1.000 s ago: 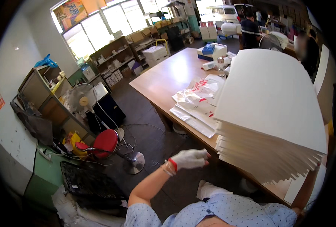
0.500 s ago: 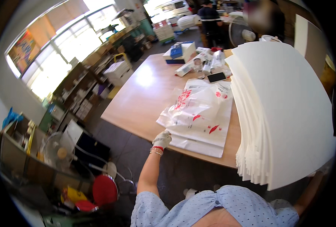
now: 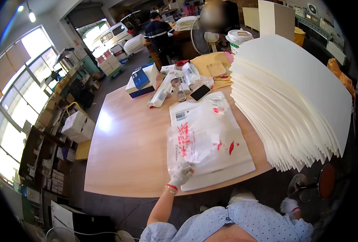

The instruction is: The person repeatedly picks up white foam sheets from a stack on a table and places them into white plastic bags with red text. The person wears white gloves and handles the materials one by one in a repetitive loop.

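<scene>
A clear plastic bag (image 3: 203, 139) with red printing lies over a stack of white sheets (image 3: 211, 177) near the table's front edge. My left hand (image 3: 181, 174), in a white glove, is at the bag's near left corner with its fingers curled on the film. Low at my right side, off the table, hangs my right hand (image 3: 289, 205), also gloved; its fingers are too blurred to make out. A tall, fanned pile of large cream sheets (image 3: 283, 97) stands on the table's right part, apart from both hands.
Behind the bag lie a black phone (image 3: 200, 92), a clear cup (image 3: 178, 89), plastic-wrapped rolls (image 3: 162, 90) and a blue-and-white box (image 3: 142, 80). A white bucket (image 3: 239, 38) stands behind the pile. Right of me is a round stool (image 3: 326, 181). A co-worker (image 3: 158, 34) is further back.
The view has swung to the right. My right hand has left the near edge of the cream pile and dropped beside me. My left hand has moved further over the bag, which lies flatter.
</scene>
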A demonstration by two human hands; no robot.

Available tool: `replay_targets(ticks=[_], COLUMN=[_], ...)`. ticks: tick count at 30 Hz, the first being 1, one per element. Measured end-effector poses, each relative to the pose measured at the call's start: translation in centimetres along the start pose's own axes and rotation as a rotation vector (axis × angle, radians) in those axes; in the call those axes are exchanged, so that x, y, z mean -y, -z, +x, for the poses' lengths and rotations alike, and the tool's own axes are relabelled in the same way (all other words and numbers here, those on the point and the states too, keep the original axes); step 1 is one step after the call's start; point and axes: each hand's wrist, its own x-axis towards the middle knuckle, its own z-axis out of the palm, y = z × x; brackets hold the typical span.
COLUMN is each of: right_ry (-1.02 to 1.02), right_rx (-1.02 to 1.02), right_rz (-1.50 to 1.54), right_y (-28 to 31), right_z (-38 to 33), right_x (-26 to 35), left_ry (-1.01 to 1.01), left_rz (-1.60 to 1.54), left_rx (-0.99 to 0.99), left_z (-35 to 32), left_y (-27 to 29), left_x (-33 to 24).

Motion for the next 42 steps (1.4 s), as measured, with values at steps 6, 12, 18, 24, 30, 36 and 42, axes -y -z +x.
replay_targets(ticks=[6,12,18,24,30,36,42], right_ry=[0.268,0.465,0.225,0.355,0.419,0.19,0.273], right_rx=[-0.446,-1.183,-1.357,-1.213,-0.949,-1.297,-0.958], right_rz=[1.518,0.891,0.16,-0.28,-0.175,0.081,0.052], right_y=[37.7,58.9,78.8,84.1,88.1,95.9,99.9], right_z=[-2.3,21.2,38.7,46.3,42.7,43.7,51.7], right_x=[13.2,12.4,13.3,13.5,11.6,12.3,13.5], left_ry=[0.16,0.259,0.29,0.344,0.441,0.458,0.48], left_rz=[-0.273,0.189,0.568,0.763,0.652,0.654,0.65], left_rx=[0.281,-0.497,-0.45,-0.367,-0.282,-0.253,-0.231], left_z=[0.0,4.3,2.1,1.5,1.3,1.7,1.5], left_y=[1.8,2.6,-2.5,-4.3,-4.9,-4.7,-4.8], left_x=[-2.0,0.9,7.2,7.7,8.3,8.5,8.4])
